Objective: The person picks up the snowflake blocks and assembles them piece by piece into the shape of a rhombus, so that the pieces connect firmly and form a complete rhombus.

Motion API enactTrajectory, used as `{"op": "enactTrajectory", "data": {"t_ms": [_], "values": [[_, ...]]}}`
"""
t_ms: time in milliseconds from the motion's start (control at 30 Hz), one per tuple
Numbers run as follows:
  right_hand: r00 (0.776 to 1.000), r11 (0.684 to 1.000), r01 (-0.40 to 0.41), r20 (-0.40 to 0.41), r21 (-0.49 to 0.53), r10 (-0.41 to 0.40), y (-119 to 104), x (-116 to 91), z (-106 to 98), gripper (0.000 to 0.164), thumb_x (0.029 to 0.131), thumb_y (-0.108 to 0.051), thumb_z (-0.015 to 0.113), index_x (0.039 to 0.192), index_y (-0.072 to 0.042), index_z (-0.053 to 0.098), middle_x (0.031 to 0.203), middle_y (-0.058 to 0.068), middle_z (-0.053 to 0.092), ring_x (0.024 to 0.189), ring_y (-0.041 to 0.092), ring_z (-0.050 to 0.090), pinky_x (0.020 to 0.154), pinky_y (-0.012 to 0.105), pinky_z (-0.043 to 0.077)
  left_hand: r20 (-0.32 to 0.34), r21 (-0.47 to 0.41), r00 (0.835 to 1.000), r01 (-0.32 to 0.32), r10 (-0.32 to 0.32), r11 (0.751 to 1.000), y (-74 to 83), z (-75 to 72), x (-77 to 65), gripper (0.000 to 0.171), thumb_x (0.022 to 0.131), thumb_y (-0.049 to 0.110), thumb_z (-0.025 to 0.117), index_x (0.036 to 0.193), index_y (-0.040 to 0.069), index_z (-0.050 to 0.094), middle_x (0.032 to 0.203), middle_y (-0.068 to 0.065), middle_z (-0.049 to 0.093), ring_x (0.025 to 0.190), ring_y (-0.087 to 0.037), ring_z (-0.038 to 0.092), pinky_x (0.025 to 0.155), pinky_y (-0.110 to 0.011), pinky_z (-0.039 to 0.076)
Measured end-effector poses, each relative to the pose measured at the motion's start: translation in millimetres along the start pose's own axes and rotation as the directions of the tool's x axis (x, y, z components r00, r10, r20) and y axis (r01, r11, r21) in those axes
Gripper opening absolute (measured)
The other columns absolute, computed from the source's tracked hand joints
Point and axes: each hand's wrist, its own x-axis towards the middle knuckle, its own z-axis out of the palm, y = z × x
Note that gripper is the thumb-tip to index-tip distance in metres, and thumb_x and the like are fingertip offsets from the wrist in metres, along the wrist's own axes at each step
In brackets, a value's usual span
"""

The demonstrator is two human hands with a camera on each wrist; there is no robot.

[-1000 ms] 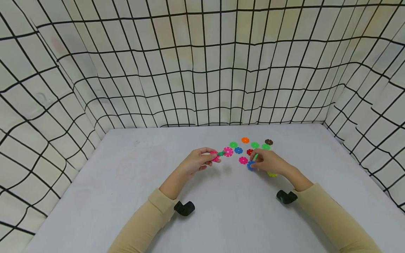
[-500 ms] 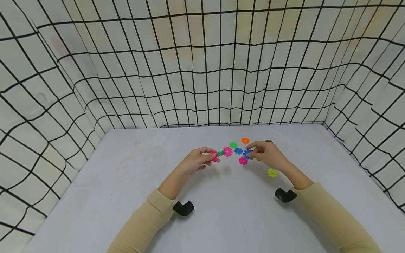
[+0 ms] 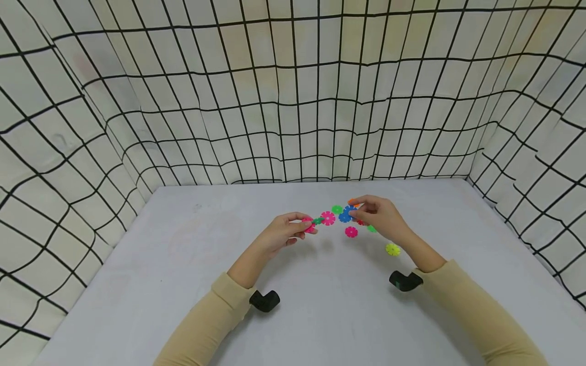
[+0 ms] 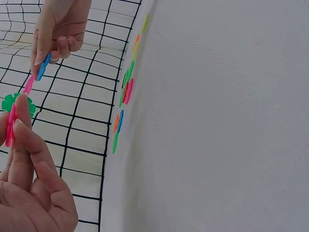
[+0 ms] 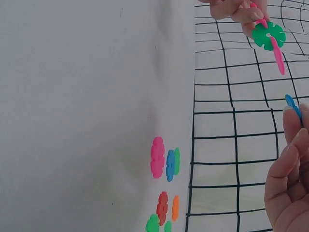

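Note:
My left hand (image 3: 284,235) pinches a pink notched plastic disc (image 4: 10,128) between thumb and fingers. Slotted crosswise into it is a green disc (image 5: 269,36), which carries a second pink disc (image 3: 327,218) on its far side, so the three form a short chain above the table. My right hand (image 3: 383,217) pinches a blue notched disc (image 4: 43,66) by its edge. In the right wrist view a gap separates the blue disc from the chain's end pink disc (image 5: 278,57).
Loose discs lie on the white table (image 3: 206,295) beneath and around the right hand: pink (image 3: 351,232), light green (image 3: 337,209), yellow (image 3: 392,249), red (image 5: 162,208), orange (image 5: 175,208) and others. A black grid on white wall (image 3: 311,101) encloses the back and sides.
The right hand has lifted the blue disc and brought it left and away from me, toward the chain. The left hand and its chain have barely moved.

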Motion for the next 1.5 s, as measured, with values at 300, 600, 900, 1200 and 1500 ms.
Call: {"op": "enactTrajectory", "data": {"t_ms": [300, 600, 900, 1200, 1500], "values": [[0.998, 0.994, -0.068, -0.006, 0.085, 0.069, -5, 2, 6, 0.035, 0.099, -0.019, 0.072, 0.129, -0.001, 0.067, 0.094, 0.018, 0.073, 0.082, 0.035, 0.061, 0.068, 0.027, 0.052, 0.011, -0.011, 1.000, 0.008, -0.008, 1.000, -0.1, 0.2, -1.1, 0.020, 0.103, 0.020, 0.065, 0.117, 0.005, 0.067, 0.094, 0.000, 0.077, 0.080, -0.017, 0.058, 0.069, -0.026, 0.039], [1.000, 0.991, -0.015, 0.014, 0.130, 0.013, -1, 0, 15, 0.035, 0.097, -0.017, 0.073, 0.128, 0.000, 0.067, 0.085, 0.003, 0.072, 0.087, 0.046, 0.060, 0.072, 0.035, 0.054, 0.015, -0.034, 1.000, 0.009, -0.008, 0.999, 0.7, 0.9, -2.6, 0.022, 0.103, 0.018, 0.063, 0.118, 0.003, 0.066, 0.093, 0.002, 0.077, 0.078, -0.015, 0.058, 0.068, -0.025, 0.039], [0.999, 0.989, 0.043, -0.009, 0.141, -0.042, -3, -2, 19, 0.030, 0.097, -0.011, 0.072, 0.124, 0.002, 0.068, 0.090, 0.010, 0.072, 0.086, 0.046, 0.062, 0.069, 0.026, 0.054, 0.007, -0.039, 1.000, 0.013, -0.012, 0.999, 1.4, 0.6, -4.4, 0.022, 0.103, 0.018, 0.063, 0.118, 0.003, 0.067, 0.092, 0.002, 0.076, 0.078, -0.015, 0.058, 0.072, -0.027, 0.040], [0.993, 0.955, 0.114, -0.023, 0.273, -0.112, 0, -2, 25, 0.026, 0.096, 0.001, 0.069, 0.121, 0.008, 0.067, 0.101, 0.017, 0.072, 0.087, 0.020, 0.075, 0.082, 0.038, 0.059, 0.018, -0.064, 1.000, 0.015, -0.014, 0.998, 0.1, -1.5, -5.3, 0.022, 0.103, 0.017, 0.062, 0.119, 0.002, 0.066, 0.091, 0.003, 0.076, 0.076, -0.013, 0.057, 0.069, -0.025, 0.040], [0.990, 0.946, 0.138, -0.045, 0.292, -0.130, 2, -4, 31, 0.024, 0.096, 0.001, 0.069, 0.119, 0.010, 0.070, 0.110, 0.018, 0.073, 0.089, 0.013, 0.075, 0.082, 0.029, 0.058, 0.034, -0.077, 0.999, 0.019, -0.017, 0.997, -0.3, -2.8, -6.9, 0.020, 0.104, 0.015, 0.061, 0.119, 0.002, 0.065, 0.092, 0.002, 0.076, 0.077, -0.014, 0.057, 0.068, -0.024, 0.039]]}}
